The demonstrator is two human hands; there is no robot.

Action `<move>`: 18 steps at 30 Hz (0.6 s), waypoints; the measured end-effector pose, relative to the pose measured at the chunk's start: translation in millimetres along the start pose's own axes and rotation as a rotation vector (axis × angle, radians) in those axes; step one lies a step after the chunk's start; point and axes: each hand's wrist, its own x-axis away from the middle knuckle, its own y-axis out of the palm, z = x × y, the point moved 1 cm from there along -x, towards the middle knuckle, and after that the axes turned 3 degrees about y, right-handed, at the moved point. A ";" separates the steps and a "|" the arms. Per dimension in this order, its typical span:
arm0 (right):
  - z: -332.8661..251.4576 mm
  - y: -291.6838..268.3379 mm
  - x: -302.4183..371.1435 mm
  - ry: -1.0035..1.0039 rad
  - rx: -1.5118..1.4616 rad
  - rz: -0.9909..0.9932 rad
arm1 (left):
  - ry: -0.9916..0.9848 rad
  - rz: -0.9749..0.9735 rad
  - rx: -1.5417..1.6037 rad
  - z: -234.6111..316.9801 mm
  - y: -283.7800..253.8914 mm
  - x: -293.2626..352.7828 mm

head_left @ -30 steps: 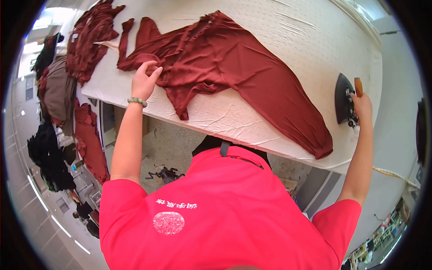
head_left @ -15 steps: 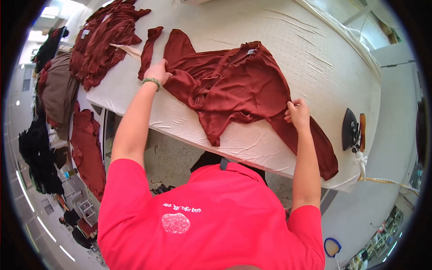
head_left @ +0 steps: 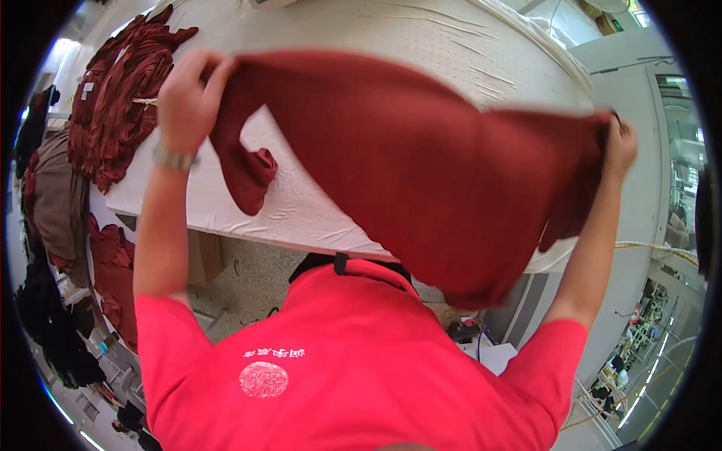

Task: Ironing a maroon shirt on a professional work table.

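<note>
The left hand (head_left: 192, 101) and the right hand (head_left: 620, 146) each grasp the dark red garment (head_left: 406, 150), stretched between them above the worktop (head_left: 338, 26), partly across its near edge. Red clothes (head_left: 124, 94) lie heaped at the left edge.

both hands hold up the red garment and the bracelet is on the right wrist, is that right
Not quite: the head view shows the bracelet on the left wrist. The left hand and right hand do hold up the red garment.
</note>
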 end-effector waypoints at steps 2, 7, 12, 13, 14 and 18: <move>-14.3 54.9 -20.9 0.052 -0.084 -0.315 | -0.043 -0.020 -0.110 -10.3 37.6 -28.2; -28.0 91.7 123.7 -0.291 0.066 -0.394 | -0.084 -0.162 0.142 11.6 95.0 46.2; 10.2 29.9 295.0 0.021 0.141 -0.679 | -0.431 -0.473 0.410 80.9 119.4 201.4; 19.3 18.4 311.1 0.055 0.184 -0.645 | -0.458 -0.469 0.417 91.8 123.9 216.5; 26.2 6.1 327.7 0.092 0.227 -0.617 | -0.524 -0.498 0.419 104.1 126.4 228.9; 47.8 -13.8 346.6 0.058 0.244 -0.549 | -0.578 -0.586 0.430 137.8 157.1 219.0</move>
